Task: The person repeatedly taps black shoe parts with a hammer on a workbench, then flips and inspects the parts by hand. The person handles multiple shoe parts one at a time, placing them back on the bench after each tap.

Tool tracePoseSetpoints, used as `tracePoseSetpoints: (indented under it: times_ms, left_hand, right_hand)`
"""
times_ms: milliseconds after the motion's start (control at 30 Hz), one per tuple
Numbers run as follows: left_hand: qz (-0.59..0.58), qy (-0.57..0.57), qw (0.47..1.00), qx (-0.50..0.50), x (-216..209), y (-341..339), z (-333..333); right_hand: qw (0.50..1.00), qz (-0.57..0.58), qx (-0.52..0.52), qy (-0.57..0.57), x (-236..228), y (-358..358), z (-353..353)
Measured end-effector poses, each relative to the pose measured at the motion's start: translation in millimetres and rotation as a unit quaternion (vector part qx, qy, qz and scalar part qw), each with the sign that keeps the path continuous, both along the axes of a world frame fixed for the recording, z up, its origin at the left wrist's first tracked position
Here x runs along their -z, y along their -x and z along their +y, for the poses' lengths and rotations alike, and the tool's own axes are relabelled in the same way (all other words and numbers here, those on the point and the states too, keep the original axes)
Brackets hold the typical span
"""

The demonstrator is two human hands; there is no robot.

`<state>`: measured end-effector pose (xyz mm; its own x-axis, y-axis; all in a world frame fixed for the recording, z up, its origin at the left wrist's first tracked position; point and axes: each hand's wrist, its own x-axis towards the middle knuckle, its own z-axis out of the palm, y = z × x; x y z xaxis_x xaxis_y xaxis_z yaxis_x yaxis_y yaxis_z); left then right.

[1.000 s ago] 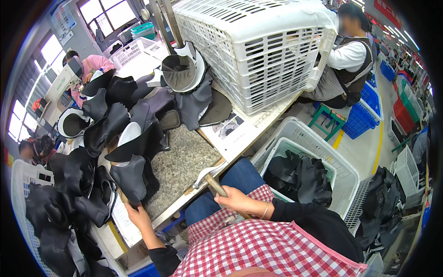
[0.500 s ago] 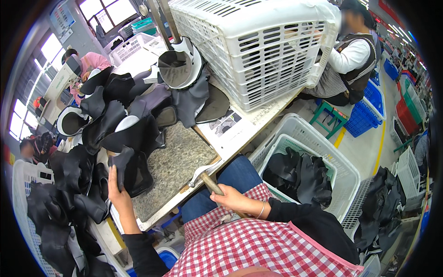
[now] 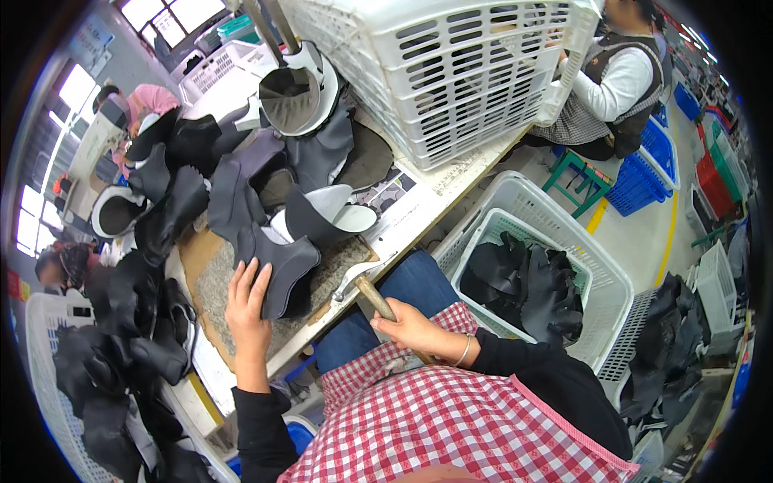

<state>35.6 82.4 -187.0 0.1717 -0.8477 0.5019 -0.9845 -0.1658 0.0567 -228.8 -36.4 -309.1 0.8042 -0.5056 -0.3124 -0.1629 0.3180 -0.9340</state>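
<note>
Dark upper [image 3: 283,270] now over the middle of the slab [image 3: 211,291]; half a second earlier it lay along the slab's left edge. Left hand [image 3: 250,312] has shifted rightward with it, fingers extended and slightly parted, laid on the upper's left side. Right hand [image 3: 415,330] unchanged, fingers closed round the handle of the hammer [image 3: 375,299], metal head at the slab's near right edge.
</note>
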Motion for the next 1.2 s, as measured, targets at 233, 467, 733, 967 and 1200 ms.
tracePoseSetpoints:
  times_ms: [233,467,733,967,1200]
  left_hand:
    - [0.079,-0.11,0.991,-0.018,-15.8,-8.6,1.9]
    - [0.135,-0.104,0.984,-0.044,-19.1,-38.5,-21.4]
    - [0.154,-0.199,0.961,-0.113,-34.7,-57.0,-51.5]
    - [0.181,-0.218,0.953,-0.109,-37.1,-68.0,-59.4]
    - [0.182,-0.205,0.958,-0.087,-36.6,-66.1,-55.8]
  right_hand:
    - [0.997,0.041,-0.005,0.065,-5.3,3.5,-7.7]
    - [0.92,0.061,-0.097,0.375,-46.9,-13.4,-55.9]
    - [0.747,0.016,-0.1,0.657,-87.9,-83.3,-66.3]
    - [0.735,0.178,-0.128,0.642,-107.0,-104.3,-72.8]
    - [0.687,0.159,-0.172,0.688,-100.9,-100.1,-70.0]
